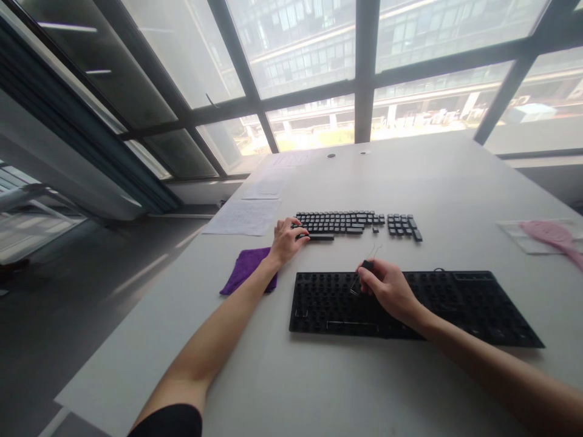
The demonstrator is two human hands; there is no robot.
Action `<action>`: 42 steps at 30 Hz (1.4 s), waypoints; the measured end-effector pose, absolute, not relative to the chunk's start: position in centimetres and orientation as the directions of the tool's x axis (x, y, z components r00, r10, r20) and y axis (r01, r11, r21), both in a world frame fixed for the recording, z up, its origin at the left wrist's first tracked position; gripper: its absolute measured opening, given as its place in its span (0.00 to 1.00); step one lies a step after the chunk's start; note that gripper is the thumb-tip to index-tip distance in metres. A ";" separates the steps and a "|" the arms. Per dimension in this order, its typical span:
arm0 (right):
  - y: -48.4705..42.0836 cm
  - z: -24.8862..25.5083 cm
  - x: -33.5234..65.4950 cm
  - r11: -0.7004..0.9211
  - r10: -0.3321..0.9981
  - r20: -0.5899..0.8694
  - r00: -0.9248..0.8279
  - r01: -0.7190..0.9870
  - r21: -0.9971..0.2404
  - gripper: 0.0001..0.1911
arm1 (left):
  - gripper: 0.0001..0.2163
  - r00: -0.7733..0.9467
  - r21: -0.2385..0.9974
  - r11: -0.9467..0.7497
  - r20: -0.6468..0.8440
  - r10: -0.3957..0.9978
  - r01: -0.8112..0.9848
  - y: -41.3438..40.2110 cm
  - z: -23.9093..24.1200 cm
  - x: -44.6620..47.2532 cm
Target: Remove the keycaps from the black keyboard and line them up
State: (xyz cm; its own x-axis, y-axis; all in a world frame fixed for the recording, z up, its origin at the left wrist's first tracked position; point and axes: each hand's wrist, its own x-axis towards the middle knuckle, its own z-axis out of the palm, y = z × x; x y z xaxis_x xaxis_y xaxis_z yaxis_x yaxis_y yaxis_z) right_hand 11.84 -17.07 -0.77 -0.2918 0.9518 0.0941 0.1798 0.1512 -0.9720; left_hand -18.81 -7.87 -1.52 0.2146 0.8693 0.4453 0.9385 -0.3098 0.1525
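A black keyboard base (455,306) with its keycaps removed lies in front of me on the white table (319,376). Behind it, several loose black keycaps (346,221) are laid out in rows. My left hand (286,240) reaches to the left end of those rows, fingers curled on a long keycap (321,237). My right hand (387,288) rests over the keyboard base, closed on a wire keycap puller (364,270) with a black grip.
A purple cloth (248,270) lies left of the keyboard base. Paper sheets (243,216) lie at the table's left edge. A pink brush on a clear bag (553,233) sits at the far right. Large windows run behind the table.
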 end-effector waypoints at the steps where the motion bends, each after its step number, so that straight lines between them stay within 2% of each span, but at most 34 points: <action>1: -17.1 -0.8 11.8 0.152 0.952 0.094 -0.293 0.180 -0.972 0.12 | 0.07 0.213 0.158 -0.311 0.446 0.869 0.937 -8.0 -1.4 -18.8; 5: -17.1 -0.9 11.9 0.149 0.952 0.093 -0.293 0.176 -0.973 0.13 | 0.10 0.161 0.190 -0.296 0.518 0.840 0.936 -8.4 -0.9 -19.6; 8: -17.0 -0.9 11.8 0.145 0.950 0.091 -0.300 0.162 -0.976 0.13 | 0.08 0.050 0.205 -0.206 0.581 0.812 0.957 -8.5 -0.6 -20.6; 10: -17.0 -1.0 11.8 0.144 0.949 0.091 -0.302 0.158 -0.977 0.13 | 0.07 0.013 0.205 -0.156 0.567 0.823 0.966 -8.5 -0.7 -21.2; 14: -17.0 -1.0 11.8 0.144 0.949 0.092 -0.301 0.157 -0.977 0.12 | 0.06 0.039 0.176 -0.149 0.510 0.859 0.973 -8.4 -1.2 -21.4; 31: -17.1 -0.7 11.8 0.150 0.949 0.094 -0.302 0.167 -0.975 0.13 | 0.07 0.155 0.121 -0.235 0.466 0.871 0.964 -8.7 -1.2 -21.5; 36: -17.1 -0.9 11.9 0.141 0.950 0.088 -0.300 0.162 -0.977 0.13 | 0.07 0.161 0.151 -0.272 0.510 0.845 0.950 -8.9 -0.9 -21.4; 42: -17.1 -0.9 11.9 0.143 0.949 0.091 -0.302 0.154 -0.978 0.12 | 0.10 0.055 0.210 -0.233 0.620 0.783 0.950 -9.3 0.0 -21.4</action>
State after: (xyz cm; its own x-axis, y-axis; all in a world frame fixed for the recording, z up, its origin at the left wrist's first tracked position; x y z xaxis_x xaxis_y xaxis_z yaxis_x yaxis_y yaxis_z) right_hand 11.90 -17.14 -0.88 -0.3024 0.9488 0.0909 0.1541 0.1428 -0.9777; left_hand -21.39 -9.25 0.03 0.0551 0.7825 0.6202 0.9495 -0.2331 0.2098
